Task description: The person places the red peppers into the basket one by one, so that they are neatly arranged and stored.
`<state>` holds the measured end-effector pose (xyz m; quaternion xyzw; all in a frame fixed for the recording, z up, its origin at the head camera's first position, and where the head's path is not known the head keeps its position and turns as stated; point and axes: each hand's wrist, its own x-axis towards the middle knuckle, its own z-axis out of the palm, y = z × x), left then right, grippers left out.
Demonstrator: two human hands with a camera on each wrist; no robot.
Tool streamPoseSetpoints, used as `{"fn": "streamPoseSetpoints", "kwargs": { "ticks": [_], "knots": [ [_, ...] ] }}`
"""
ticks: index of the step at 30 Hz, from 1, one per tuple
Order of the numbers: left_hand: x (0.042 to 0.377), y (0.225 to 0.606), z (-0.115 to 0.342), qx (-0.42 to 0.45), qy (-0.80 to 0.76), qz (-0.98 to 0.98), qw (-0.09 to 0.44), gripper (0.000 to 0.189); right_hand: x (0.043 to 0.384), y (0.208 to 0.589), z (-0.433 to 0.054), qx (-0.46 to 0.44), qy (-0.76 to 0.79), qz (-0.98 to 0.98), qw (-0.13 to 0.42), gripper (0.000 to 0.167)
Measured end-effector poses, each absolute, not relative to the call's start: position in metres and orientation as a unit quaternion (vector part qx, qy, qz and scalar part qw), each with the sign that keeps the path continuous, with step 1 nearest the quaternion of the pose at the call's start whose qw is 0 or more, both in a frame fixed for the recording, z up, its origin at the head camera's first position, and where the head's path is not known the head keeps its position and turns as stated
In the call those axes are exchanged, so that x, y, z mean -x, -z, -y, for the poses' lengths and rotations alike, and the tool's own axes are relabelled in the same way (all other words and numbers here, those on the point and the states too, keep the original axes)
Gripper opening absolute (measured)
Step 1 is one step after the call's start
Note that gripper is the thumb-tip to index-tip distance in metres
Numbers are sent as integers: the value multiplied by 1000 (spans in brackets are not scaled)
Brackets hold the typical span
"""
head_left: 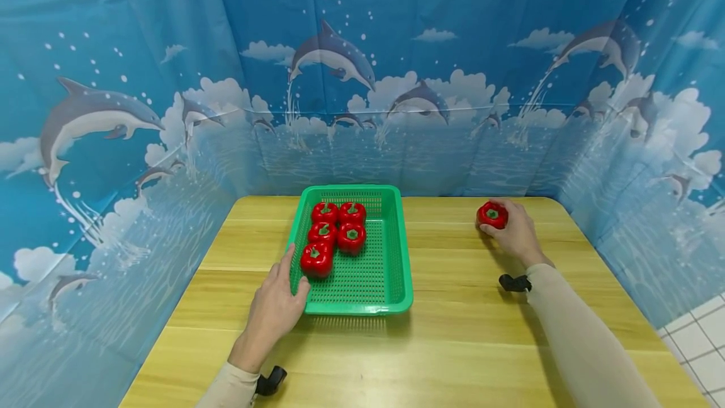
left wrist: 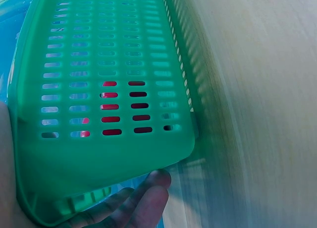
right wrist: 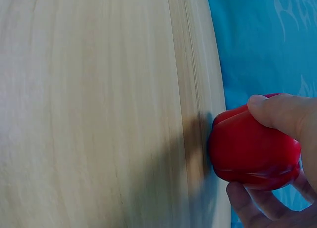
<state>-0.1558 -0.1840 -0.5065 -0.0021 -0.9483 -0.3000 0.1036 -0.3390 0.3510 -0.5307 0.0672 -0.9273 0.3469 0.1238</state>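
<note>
In the head view, my left hand (head_left: 277,307) holds the near left corner of a green plastic basket (head_left: 406,269). Its thumb lies at the front rim and its fingers run along the left side; the left wrist view shows fingertips (left wrist: 159,178) around the corner of the slotted wall (left wrist: 99,158). Several shiny red bell peppers (head_left: 317,260) sit upright in the basket's left half. Far to the right, my right hand (head_left: 518,235) grips another red bell pepper (head_left: 491,215), stem up. In the right wrist view, thumb and fingers wrap that pepper (right wrist: 252,148) from opposite sides.
The wooden table (head_left: 453,332) extends around the basket, with rounded far corners. A blue dolphin-print curtain (head_left: 362,143) hangs close behind the far edge and along both sides. White floor tiles (head_left: 696,332) show at the lower right.
</note>
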Motion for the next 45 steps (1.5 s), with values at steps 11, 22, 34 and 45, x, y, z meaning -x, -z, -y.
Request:
{"fn": "streamPoseSetpoints", "kwargs": {
  "ticks": [11,22,34,45],
  "knots": [
    [156,506,185,5,295,950,105,82,333,529,-345,-84,-344,926,134,76],
    [156,508,184,1,304,948,99,83,324,520,-334,-91,-342,927,125,77],
    [156,509,186,2,299,949,96,83,314,514,-319,-107,-346,924,122,76],
    [157,509,187,2,298,950,97,83,305,506,-304,-127,-334,926,122,74]
  ]
}}
